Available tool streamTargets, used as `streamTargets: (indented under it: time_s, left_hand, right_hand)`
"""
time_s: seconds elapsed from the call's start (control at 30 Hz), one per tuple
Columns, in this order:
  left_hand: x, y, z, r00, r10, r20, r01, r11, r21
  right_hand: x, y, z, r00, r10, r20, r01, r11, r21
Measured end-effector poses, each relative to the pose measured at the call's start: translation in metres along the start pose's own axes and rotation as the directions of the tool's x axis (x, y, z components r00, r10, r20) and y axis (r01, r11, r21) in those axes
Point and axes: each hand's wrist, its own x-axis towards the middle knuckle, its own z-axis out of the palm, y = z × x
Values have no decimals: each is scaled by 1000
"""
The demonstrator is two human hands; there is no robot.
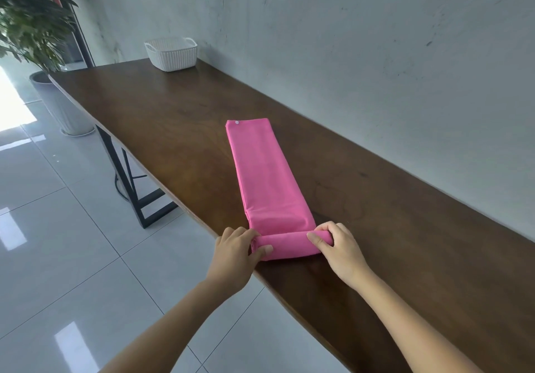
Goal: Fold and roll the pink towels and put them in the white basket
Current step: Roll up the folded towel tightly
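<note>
Head view: both hands' fingers curled round pink towel (pixel 269 175) roll, white basket (pixel 171 53) far off.

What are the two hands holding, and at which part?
Both hold the pink towel by its rolled near end: left hand at the left end, right hand at the right.

A long dark brown wooden surface (pixel 162 118) on black metal legs (pixel 136 196) runs from the upper left to the lower right of the frame. At its upper-left end stands a white ribbed plastic basket (pixel 171 54). Near the middle lies a folded pink towel (pixel 267 175) in a long strip, its lower end rolled up.
</note>
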Motion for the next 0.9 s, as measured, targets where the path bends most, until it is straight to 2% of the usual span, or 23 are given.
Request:
streamTargets:
  time_s: [0.1,0.23,0.33,0.37,0.43,0.53,0.6,0.73,0.8,0.9]
  left_hand:
    - [4,4,-3,995,-87,45,85,995,52]
    - [3,8,-4,964,-255,73,256,967,-3]
    - [-2,12,1,949,-304,-81,300,952,-63]
    - [-4,13,3,949,-275,-153,268,961,-68]
    - [-7,13,8,954,-119,-274,118,993,-19]
    - [-9,5,16,948,110,-298,-68,986,150]
    - [-7,-2,16,949,175,-263,-108,962,250]
    - [3,-6,8,944,297,-142,-195,853,485]
    - [7,-5,5,951,278,-135,-174,842,510]
    - [15,-3,1,969,179,-173,-82,885,458]
  right_hand:
    - [3,-7,-2,998,67,-1,-67,998,10]
    - [13,-18,-2,986,167,21,-166,985,-38]
    - [23,-27,-3,974,223,48,-217,971,-104]
    - [27,-29,-3,968,243,56,-235,964,-124]
    - [34,-33,-3,956,286,72,-273,950,-153]
    - [42,-38,-1,945,320,65,-302,933,-195]
    - [42,-43,1,961,277,17,-266,937,-228]
    - [36,-36,10,991,27,-134,-53,980,-193]
    - [30,-28,11,990,-72,-119,54,988,-144]
    - [21,-15,10,985,-168,-38,159,973,-165]
